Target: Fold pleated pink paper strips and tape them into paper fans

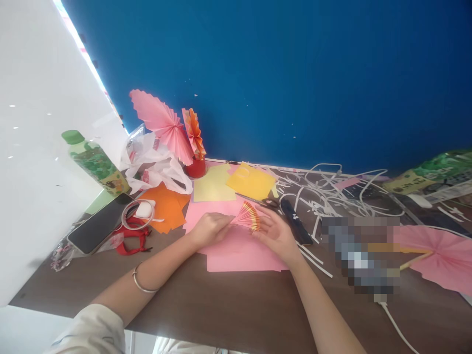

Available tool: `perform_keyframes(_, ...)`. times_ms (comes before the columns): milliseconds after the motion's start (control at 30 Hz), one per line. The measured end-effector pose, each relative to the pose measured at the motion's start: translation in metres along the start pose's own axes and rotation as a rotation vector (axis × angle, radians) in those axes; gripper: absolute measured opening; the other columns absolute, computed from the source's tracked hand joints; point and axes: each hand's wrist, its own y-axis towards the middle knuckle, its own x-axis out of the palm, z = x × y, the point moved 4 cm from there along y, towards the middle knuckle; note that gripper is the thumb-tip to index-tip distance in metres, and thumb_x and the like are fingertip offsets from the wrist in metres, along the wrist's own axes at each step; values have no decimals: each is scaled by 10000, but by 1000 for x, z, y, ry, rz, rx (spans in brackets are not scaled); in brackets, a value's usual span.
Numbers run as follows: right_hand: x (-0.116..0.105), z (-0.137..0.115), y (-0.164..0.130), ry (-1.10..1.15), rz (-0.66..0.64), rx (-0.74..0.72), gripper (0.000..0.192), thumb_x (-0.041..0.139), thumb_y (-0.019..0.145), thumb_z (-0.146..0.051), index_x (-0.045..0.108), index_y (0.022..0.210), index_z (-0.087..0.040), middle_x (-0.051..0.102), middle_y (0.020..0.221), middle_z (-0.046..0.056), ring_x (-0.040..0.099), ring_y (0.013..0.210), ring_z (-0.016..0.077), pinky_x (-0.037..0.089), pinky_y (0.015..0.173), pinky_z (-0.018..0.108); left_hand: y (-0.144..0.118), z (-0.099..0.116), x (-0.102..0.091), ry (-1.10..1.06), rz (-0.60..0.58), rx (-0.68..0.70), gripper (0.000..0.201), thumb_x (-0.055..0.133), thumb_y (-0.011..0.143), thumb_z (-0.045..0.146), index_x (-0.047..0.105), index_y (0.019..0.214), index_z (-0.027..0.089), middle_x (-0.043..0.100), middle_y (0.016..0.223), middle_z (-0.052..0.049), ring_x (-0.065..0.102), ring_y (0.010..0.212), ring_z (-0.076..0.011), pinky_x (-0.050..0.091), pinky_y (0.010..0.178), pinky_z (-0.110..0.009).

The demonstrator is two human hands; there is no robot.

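Note:
A small pleated paper fan [246,216], pink with yellow and orange bands along its outer edge, is held up over the middle of the desk. My left hand [213,229] pinches its narrow gathered end. At the spread edge is my right hand [273,233], its fingers parted and curved around that side; whether the fingertips touch the paper is hard to tell. Beneath both hands lie pink paper sheets [236,255]. Just beyond them are pale yellow paper [214,184] and deeper yellow paper [254,181]. Scissors [271,202] lie partly hidden behind my right hand.
Left: a phone [99,223], tape roll [138,214], orange paper [167,209], green bottle [96,164] and white plastic bag [158,164]. Large pink fans [162,123] stand behind. Right: white paper strips [324,196], a dark cutter-like object [297,223], a blurred-out device [359,258] and another pink fan [442,255].

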Motion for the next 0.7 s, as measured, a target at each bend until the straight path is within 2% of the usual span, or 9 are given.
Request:
perform_keyframes(167,1,-1,1,-26,27,-21,507,704,683,-335,498,1130,-211,632,1035,100,626,911,218,555,735,365,-1,0,1,77,6,26,276,330,877,188,573,997,138,625,649,-47,579,549,-143,435,499,-242)
perform_keyframes(300,8,-6,0,-143,189,-93,335,578,776,-433,566,1026,-211,638,1023,80,609,938,206,531,745,317,-1,5,3,147,-45,82,275,301,858,119,544,985,140,583,604,-26,553,528,-137,415,482,-236)
perform_keyframes(400,20,-3,-3,-169,268,-47,281,508,815,-462,572,859,-192,639,720,34,609,658,162,513,578,272,-1,10,4,187,-78,138,260,295,852,84,528,951,144,589,629,-28,546,529,-131,406,486,-238)
perform_keyframes(500,30,3,-3,-127,267,22,300,498,818,-479,515,740,-189,531,508,-26,476,416,105,418,417,234,1,12,4,233,-91,151,227,308,866,94,517,941,144,593,639,-26,537,532,-134,389,483,-246)
perform_keyframes(600,27,7,-2,-92,282,65,318,529,793,-495,508,734,-183,493,469,-42,416,368,86,336,352,210,4,11,3,283,-79,117,180,362,886,214,519,924,135,594,668,-41,540,576,-155,378,494,-266)
perform_keyframes(700,21,10,0,-70,282,90,339,554,768,-513,506,717,-181,494,465,-38,420,367,88,322,339,206,6,11,3,360,-109,110,222,361,893,256,520,784,147,557,641,-45,520,607,-164,344,501,-269)
